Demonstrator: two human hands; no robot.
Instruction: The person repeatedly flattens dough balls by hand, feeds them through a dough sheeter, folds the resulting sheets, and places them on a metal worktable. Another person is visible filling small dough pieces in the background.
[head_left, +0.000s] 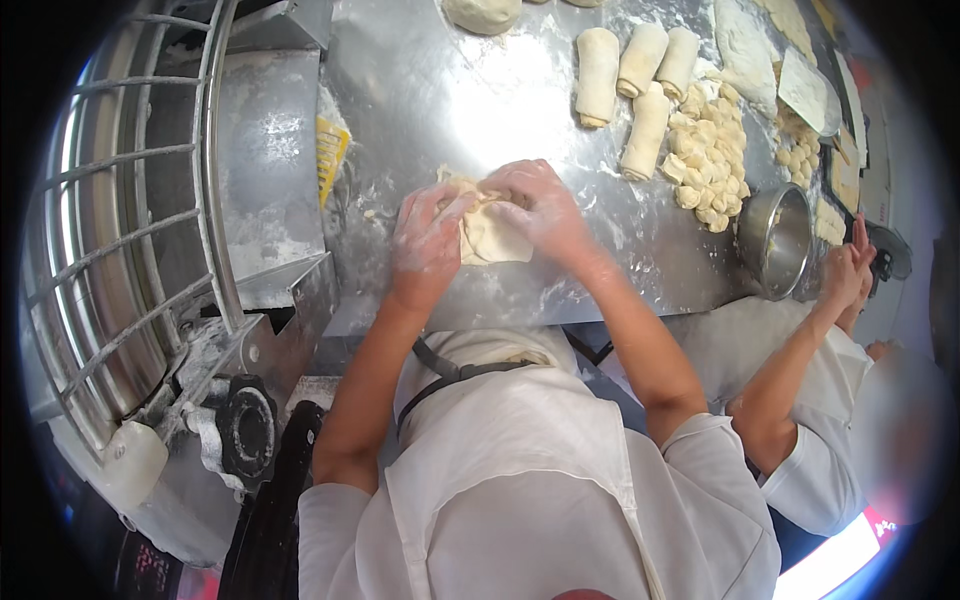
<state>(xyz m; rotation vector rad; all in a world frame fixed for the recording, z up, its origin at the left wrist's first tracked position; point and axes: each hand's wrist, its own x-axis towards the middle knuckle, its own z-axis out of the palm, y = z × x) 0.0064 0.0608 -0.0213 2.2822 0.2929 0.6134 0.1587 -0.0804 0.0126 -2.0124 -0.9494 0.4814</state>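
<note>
A flattened piece of pale dough (491, 238) lies near the front edge of the floured steel worktable (397, 97). My left hand (429, 229) grips its left side, with the fingers bent over the upper edge. From the right, my right hand (541, 210) pinches the same dough near its top, thumb and fingers together. The dough looks folded and gathered between my fingertips, and part of it is hidden under them. Its lower right portion lies flat on the steel.
Several dough rolls (598, 75) and a heap of small dough pieces (706, 157) sit to the right, beside a steel bowl (776, 240). A yellow plastic scraper (330, 159) lies left, near a machine with a wire guard (120, 161). A co-worker's hands (851, 266) are at far right.
</note>
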